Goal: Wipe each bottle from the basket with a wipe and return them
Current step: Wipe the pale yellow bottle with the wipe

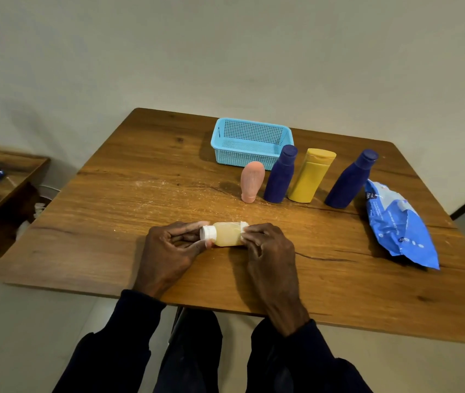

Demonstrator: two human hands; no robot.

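Now both hands, left hand (pixel 173 248) and right hand (pixel 265 245), grip the pale bottle (pixel 227 234) at lower centre, wiping it; next, it seems, comes returning it to the basket (pixel 249 143).

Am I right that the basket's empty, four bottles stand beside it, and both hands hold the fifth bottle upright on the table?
Not quite: the fifth bottle lies on its side, white cap toward the left hand, with the right hand at its other end. The head view shows this. The rest holds: the basket is empty and four bottles stand beside it.
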